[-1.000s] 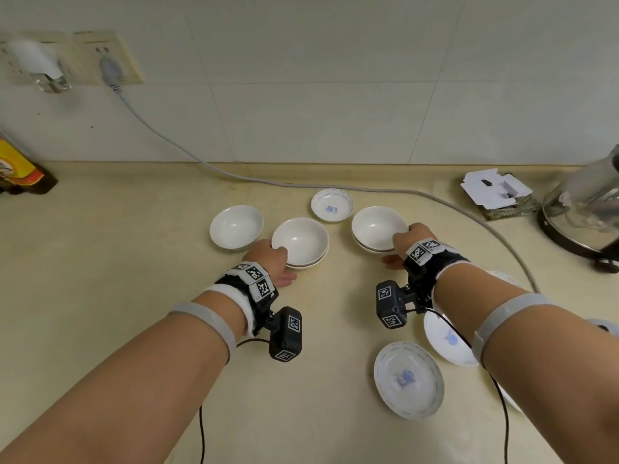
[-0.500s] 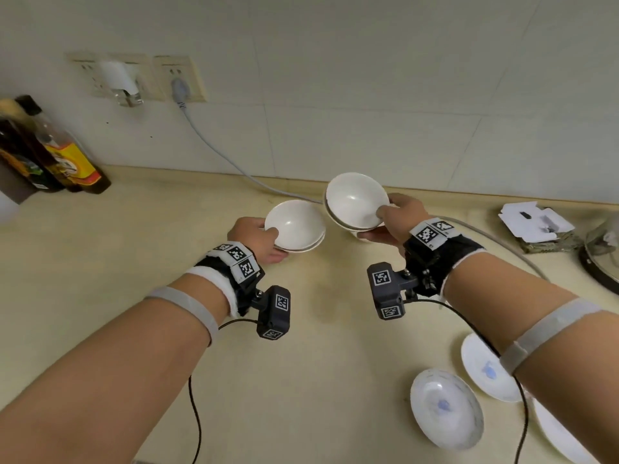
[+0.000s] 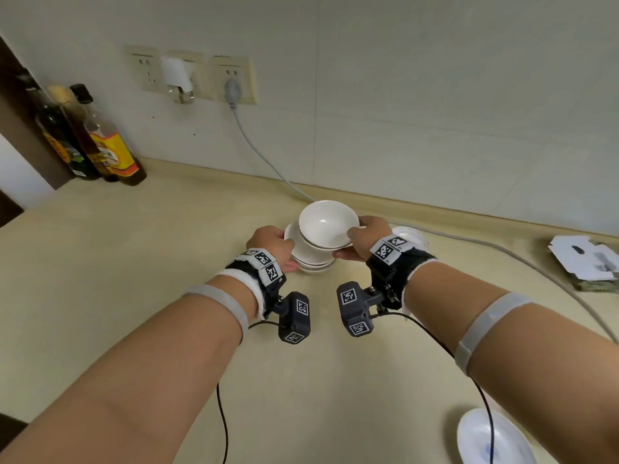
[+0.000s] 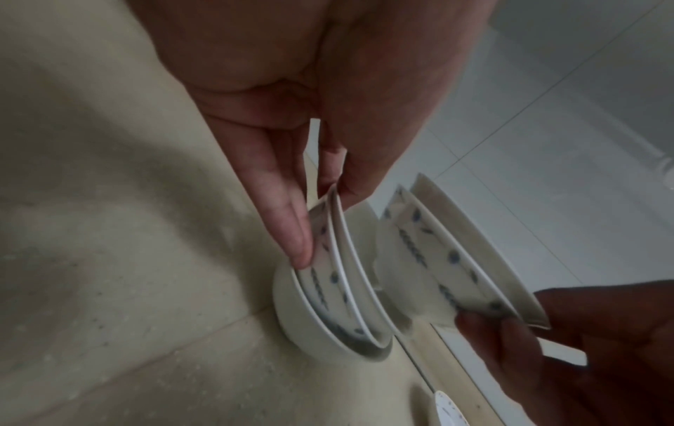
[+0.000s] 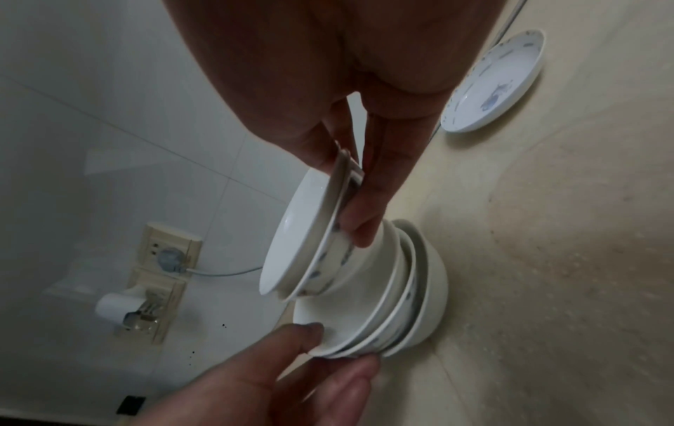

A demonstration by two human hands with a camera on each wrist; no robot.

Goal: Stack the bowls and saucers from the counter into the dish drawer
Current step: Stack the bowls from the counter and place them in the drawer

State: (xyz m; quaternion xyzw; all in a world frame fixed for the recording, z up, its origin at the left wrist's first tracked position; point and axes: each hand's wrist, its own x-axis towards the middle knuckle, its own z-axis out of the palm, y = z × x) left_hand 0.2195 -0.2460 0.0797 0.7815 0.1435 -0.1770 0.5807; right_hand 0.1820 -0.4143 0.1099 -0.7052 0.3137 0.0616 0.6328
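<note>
On the beige counter [image 3: 140,296], back by the wall: three bottles [image 3: 100,145] in the left corner, a socket strip [image 3: 187,75] with a white adapter [image 3: 177,78] and a grey plug, its cable [image 3: 469,244] running right along the counter behind the bowls. Torn white packaging [image 3: 584,259] far right. One saucer [image 3: 492,440] with a blue mark at the bottom right edge, another white dish [image 3: 410,234] partly hidden behind the right wrist. Nothing sits between the two hands except the bowls themselves. Dish drawer not in any view.

Head view: upper bowl pair [image 3: 328,227] sits tilted over the lower bowl stack [image 3: 310,259], rims overlapping; whether they touch can't be told from here. Left wrist view adds a gap between the two groups, and blue pattern on the outer walls. Right wrist view adds the count: lower stack is three or so nested bowls, bottom one on the counter; upper pair is two nested bowls, foot just above the stack's top bowl. It also shows a saucer beside the cable.

Left hand [image 3: 273,244]: thumb on the inside of the lower stack's near rim, fingers [image 4: 288,227] extended flat against the outer wall, pinching the rim. Right hand [image 3: 366,237]: thumb over the upper pair's rim, fingers [image 5: 375,201] under the outside wall, pinching it, pair held clear of the counter.
</note>
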